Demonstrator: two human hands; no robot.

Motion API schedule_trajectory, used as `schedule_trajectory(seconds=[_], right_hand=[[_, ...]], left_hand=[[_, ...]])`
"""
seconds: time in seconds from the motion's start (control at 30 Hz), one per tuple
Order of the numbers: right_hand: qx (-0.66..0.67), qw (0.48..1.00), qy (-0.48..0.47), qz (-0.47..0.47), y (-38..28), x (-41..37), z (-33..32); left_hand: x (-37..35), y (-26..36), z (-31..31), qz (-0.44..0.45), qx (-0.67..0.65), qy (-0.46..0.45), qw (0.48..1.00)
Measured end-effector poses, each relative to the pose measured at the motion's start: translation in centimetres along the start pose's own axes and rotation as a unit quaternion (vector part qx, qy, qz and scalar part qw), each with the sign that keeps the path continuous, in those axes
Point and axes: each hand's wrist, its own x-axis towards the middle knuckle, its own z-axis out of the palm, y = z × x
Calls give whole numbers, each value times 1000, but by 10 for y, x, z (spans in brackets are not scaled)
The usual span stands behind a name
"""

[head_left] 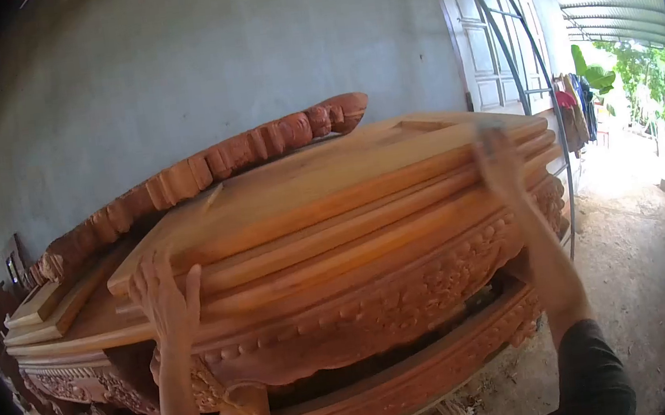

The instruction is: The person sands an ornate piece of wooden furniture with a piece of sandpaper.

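Observation:
A stack of wooden panels with rounded edges point(348, 197) lies on a carved reddish-brown wooden piece point(377, 309). My left hand point(164, 296) rests on the stack's front edge near its left corner, fingers apart and pointing up. At the right end, my right hand point(497, 157) is at the front edge of the top panel, blurred by motion. Its fingertips look dark, and whether it holds anything cannot be made out. Behind the top panel lies a long carved wooden post point(205, 166).
Smaller boards point(45, 314) lie at the left. A grey wall point(209, 57) stands behind. At the right are a metal ladder-like frame point(523, 46), white shutters point(478, 43), hanging clothes point(572, 110) and a dusty floor point(633, 255). Another carved rail point(372, 408) runs low in front.

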Motion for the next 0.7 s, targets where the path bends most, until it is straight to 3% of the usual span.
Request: schedule_trajectory(seconds=[0.03,0.07,0.1,0.17,0.2,0.27,0.33,0.4,0.5,0.6,0.63,0.67,0.7], right_hand=[[-16,995,30,-92,-42,-1,-11],[213,967,-107,-90,-86,0,-36],[238,952,-144,-126,-126,-2,-45],[274,937,-125,-179,-202,-9,-63],[281,915,-209,-200,-235,-7,-76],[309,880,-274,-235,-302,-13,-88],[406,846,-208,-277,-355,-28,-81],[425,845,-132,-297,-392,-40,-71],[460,818,-150,-311,-374,-32,-61],[335,855,-274,-285,-303,2,-62],[220,865,-388,-231,-275,23,-74],[289,855,-407,-137,-235,29,-57],[255,878,-392,-107,-196,39,-46]], left_hand=[[11,2,9,0,-23,-46,999],[16,6,16,3,-29,-40,999],[21,12,22,17,-67,-48,996],[26,21,28,33,-114,-53,992],[24,21,24,21,-124,-47,991],[24,21,21,10,-142,-38,989],[25,22,21,0,-145,-44,989],[25,19,25,9,-152,-37,988],[22,17,29,20,-135,-26,990],[24,22,22,-19,-154,-66,986],[24,22,22,-9,-149,-51,987],[24,21,23,0,-142,-33,989],[23,20,24,-7,-131,-35,991]])
